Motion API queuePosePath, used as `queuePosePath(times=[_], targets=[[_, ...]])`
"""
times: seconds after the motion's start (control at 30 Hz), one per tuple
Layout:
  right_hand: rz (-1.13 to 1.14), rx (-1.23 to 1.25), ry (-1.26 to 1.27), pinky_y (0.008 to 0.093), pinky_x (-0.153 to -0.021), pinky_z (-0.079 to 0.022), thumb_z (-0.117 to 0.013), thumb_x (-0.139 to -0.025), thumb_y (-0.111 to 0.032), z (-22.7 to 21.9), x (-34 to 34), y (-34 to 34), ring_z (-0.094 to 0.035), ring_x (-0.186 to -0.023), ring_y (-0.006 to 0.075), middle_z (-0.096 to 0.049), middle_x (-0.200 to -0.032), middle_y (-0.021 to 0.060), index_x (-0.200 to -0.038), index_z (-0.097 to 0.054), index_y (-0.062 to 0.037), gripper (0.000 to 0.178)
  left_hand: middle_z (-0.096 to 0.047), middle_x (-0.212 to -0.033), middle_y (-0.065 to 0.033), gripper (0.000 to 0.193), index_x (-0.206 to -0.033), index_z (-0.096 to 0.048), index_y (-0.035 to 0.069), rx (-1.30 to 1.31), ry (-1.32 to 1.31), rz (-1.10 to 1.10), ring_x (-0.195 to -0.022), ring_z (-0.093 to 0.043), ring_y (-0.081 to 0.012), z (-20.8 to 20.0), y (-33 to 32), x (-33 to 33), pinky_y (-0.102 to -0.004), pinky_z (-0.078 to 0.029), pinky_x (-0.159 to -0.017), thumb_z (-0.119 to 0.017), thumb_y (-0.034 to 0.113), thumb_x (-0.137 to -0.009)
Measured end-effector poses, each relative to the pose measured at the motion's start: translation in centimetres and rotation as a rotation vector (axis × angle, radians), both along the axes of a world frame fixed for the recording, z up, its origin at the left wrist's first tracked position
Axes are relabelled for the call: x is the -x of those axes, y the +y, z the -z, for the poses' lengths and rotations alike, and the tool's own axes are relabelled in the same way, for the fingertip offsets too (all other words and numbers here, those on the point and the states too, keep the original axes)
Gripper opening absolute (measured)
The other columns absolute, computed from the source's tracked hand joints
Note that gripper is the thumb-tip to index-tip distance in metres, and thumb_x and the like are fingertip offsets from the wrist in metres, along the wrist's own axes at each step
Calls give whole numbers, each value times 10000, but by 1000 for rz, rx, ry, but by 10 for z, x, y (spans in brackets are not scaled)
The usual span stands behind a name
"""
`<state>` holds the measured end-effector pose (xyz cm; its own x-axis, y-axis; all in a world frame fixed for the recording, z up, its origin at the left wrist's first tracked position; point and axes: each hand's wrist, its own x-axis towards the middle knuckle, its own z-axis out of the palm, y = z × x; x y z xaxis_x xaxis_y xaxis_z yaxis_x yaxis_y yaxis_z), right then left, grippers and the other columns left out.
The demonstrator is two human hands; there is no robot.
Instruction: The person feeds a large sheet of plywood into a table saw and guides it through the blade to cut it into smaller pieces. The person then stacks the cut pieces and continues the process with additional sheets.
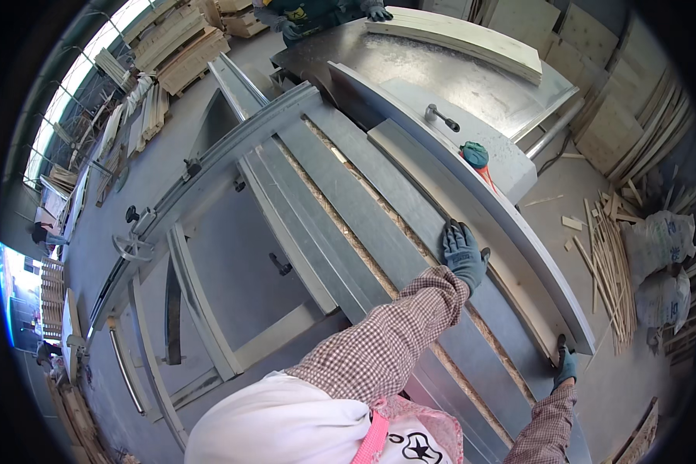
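Note:
A long pale wooden board [510, 278] lies on the grey metal saw table [348, 193], alongside the tall straight fence [530, 247]. My left hand [464, 254], in a grey-blue glove, lies on the board's left edge about midway along, fingers stretched forward and thumb apart. My right hand [566, 366], gloved too, is at the near end of the board, its thumb up against the end and the other fingers partly hidden. Checked sleeves cover both forearms. Narrow slots with wood dust run lengthwise through the table.
Beyond the fence, another person's gloved hand [379, 13] rests by stacked pale boards [460, 42] on the metal outfeed surface. A green-capped object [475, 155] and a clamp lever [442, 118] sit right of the fence. Wood strips [607, 271] and plastic sacks [661, 247] lie on the right floor.

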<state>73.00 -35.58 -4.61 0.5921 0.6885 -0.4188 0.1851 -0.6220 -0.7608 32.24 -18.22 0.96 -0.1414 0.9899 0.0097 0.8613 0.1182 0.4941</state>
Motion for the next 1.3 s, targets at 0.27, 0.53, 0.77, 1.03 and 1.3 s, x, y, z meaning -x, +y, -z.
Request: queuePosePath(times=[0.27, 0.53, 0.77, 1.03, 1.3], targets=[[47, 26, 13, 354, -895, -406, -718, -740, -420, -31, 86, 46, -546, -1031, 275, -589, -1144, 136, -1159, -550, 49, 651, -149, -1423, -332, 893, -1368, -152, -119, -16, 53, -57, -1352, -135, -414, 5, 33, 41, -469, -65, -1112, -528, 469, -812], [-27, 27, 18, 339, -927, -389, -710, -721, -498, -25, 100, 59, -520, -1080, 277, -554, -1191, 146, -1217, -497, 58, 775, -160, -1422, -328, 872, -1376, -154, -102, -40, 62, -73, -1348, -143, -420, 8, 56, 62, -464, -70, -1113, -525, 454, -817], [-30, 20, -24, 372, -946, -371, -696, -716, -515, -45, 208, 124, -477, -1136, 290, -502, -1245, 184, -1229, -458, 89, 828, -182, -1436, -287, 777, -1399, -149, -45, 126, 12, -138, -1353, -166, -388, 0, 104, 124, -454, -84, -1115, -471, 418, -865], [6, -39, 99, 320, -908, -398, -719, -758, -392, -10, 216, 146, -538, -1049, 250, -585, -1141, 143, -1157, -541, 66, 634, -166, -1433, -304, 799, -1393, -138, -68, 39, 9, -149, -1354, -144, -402, 9, 114, 139, -462, -66, -1115, -473, 421, -856], [-119, 74, -76, 338, -905, -408, -651, -745, -548, -64, 354, 227, -542, -1076, 288, -596, -1133, 187, -1134, -564, 70, 735, -194, -1408, -329, 824, -1359, -207, -94, -85, -44, -35, -1340, -156, -427, 10, 93, 138, -473, -74, -1112, -531, 427, -809]])
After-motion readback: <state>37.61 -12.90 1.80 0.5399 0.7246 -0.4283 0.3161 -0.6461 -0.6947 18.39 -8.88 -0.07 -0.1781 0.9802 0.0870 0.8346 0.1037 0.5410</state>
